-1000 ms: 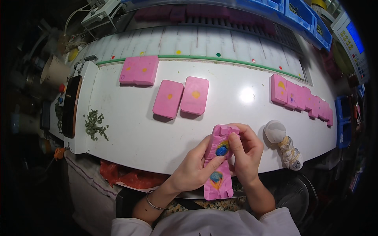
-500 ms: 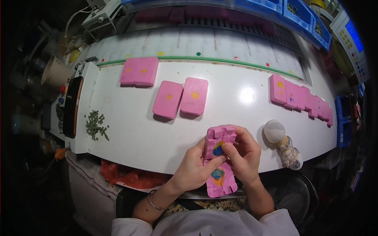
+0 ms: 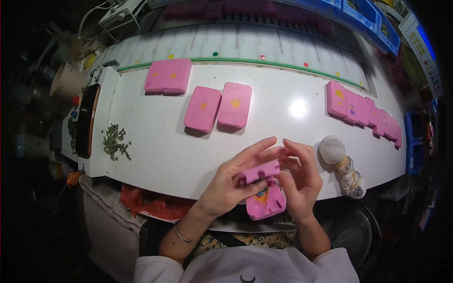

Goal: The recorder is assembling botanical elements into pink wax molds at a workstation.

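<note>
Both hands hold a pink mould (image 3: 265, 202) at the near edge of the white table (image 3: 165, 155). The mould is in two halves, with a small blue and orange piece showing between them. My left hand (image 3: 231, 184) grips it from the left, fingers stretched over its top half. My right hand (image 3: 302, 177) clasps it from the right. Two closed pink moulds (image 3: 218, 107) lie side by side on the table beyond my hands.
Another pink mould pair (image 3: 168, 76) lies at the back left. A row of several pink moulds (image 3: 365, 113) stands at the right. A white cup on a mesh bag (image 3: 342, 165) sits right of my hands. Green bits (image 3: 114, 141) and a dark phone (image 3: 87, 120) lie at the left.
The mould halves have been folded closer and pulled down toward the table's edge. My left fingers have spread out over the upper half.
</note>
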`<state>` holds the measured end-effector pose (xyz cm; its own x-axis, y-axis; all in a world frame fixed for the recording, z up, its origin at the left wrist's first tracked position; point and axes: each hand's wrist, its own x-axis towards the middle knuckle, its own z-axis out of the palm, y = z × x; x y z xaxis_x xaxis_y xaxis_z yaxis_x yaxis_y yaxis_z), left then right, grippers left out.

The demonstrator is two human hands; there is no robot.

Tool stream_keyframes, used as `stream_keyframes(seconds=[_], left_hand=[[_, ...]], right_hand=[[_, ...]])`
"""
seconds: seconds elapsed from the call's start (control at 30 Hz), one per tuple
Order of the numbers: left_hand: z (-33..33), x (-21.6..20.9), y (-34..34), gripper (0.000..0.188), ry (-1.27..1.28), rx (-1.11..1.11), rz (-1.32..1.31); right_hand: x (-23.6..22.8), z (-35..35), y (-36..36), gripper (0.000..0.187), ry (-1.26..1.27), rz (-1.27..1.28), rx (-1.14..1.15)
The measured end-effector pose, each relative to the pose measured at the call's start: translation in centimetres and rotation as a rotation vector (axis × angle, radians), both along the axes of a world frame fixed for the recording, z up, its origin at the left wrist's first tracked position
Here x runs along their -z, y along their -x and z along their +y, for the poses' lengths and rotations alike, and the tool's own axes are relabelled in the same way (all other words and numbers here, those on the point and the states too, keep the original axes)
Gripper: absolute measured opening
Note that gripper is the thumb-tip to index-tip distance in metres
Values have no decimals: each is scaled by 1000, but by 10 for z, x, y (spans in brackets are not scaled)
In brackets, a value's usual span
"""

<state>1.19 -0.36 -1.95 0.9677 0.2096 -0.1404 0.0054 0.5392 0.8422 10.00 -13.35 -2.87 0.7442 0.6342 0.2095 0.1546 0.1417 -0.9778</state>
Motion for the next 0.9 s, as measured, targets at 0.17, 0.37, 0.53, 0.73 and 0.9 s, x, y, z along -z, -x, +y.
stream_keyframes(seconds=[0.17, 0.37, 0.53, 0.73, 0.9], left_hand=[[2, 3, 3, 75, 80, 57, -56], [1, 5, 3, 108, -5, 97, -7], [-1, 11, 7, 85, 102, 131, -131], [-7, 10, 10, 61, -161, 46, 12], [-7, 18, 13, 61, -238, 65, 12]], right_hand=[[-5, -20, 2, 48, -62, -408, -47], [-7, -22, 11, 30, 124, -670, 35], [-25, -10, 5, 35, 135, -723, 78], [-39, -1, -2, 66, 80, -150, -24], [-45, -6, -15, 40, 178, -161, -144]])
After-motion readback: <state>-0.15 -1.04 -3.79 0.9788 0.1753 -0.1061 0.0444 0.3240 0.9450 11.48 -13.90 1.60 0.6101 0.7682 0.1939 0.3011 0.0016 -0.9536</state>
